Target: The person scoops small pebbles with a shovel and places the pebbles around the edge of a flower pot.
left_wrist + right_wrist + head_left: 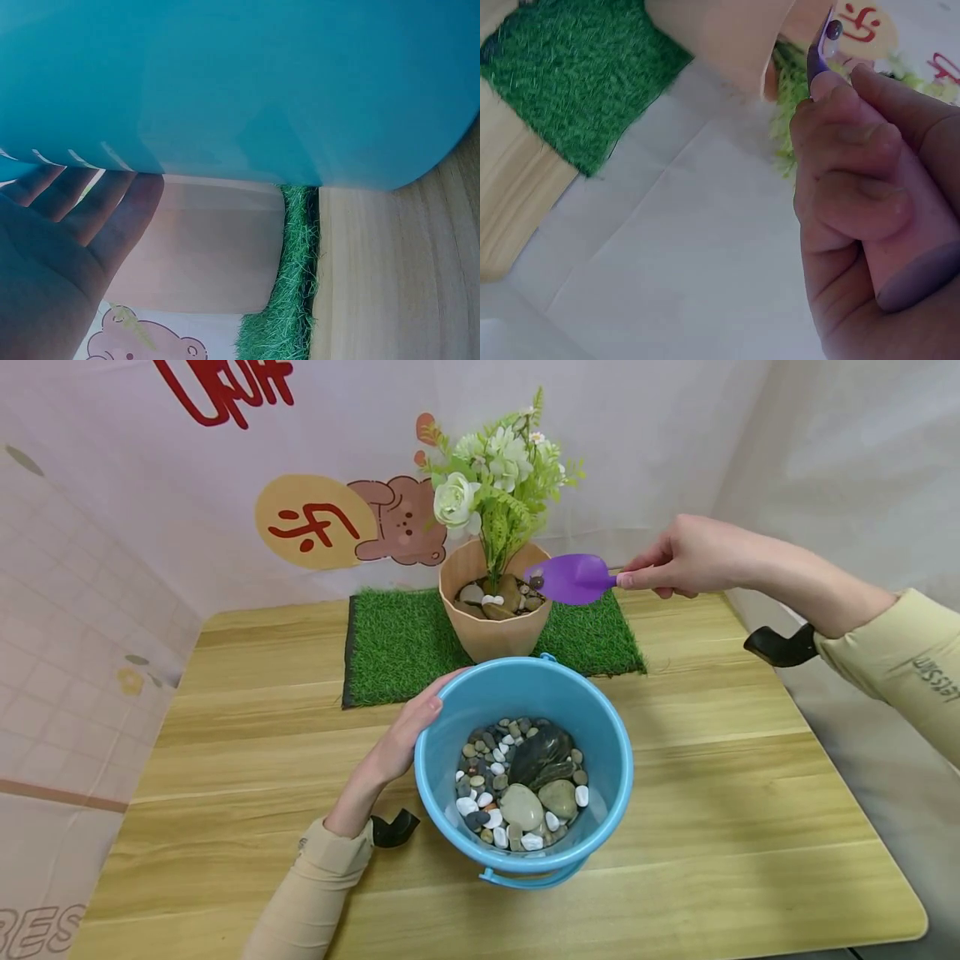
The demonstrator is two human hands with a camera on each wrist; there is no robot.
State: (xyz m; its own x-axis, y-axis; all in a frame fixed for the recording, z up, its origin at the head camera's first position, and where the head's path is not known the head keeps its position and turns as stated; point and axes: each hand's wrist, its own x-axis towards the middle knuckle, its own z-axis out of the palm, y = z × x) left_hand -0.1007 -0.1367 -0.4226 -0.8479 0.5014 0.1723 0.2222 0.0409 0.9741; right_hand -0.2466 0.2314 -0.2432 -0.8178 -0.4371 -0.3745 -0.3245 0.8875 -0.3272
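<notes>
My right hand [693, 560] grips the handle of a purple scoop [576, 578], whose blade is over the right rim of a beige flower pot [498, 639]. A few small stones [536, 580] lie near the blade's tip. White flowers with green leaves [506, 468] stand in the pot among stones. My left hand [401, 735] rests on the left side of a blue bucket [617, 760], fingers extended along its outer wall in the left wrist view. Pebbles and larger stones [521, 807] lie inside the bucket. The right wrist view shows fingers curled round the scoop's pink handle [911, 225].
A green grass mat [397, 647] lies under the pot on the wooden table [247, 777]. The bucket's handle [536, 882] hangs at its front. Behind the table is a pale cloth backdrop [637, 443] with a printed bear [405, 522].
</notes>
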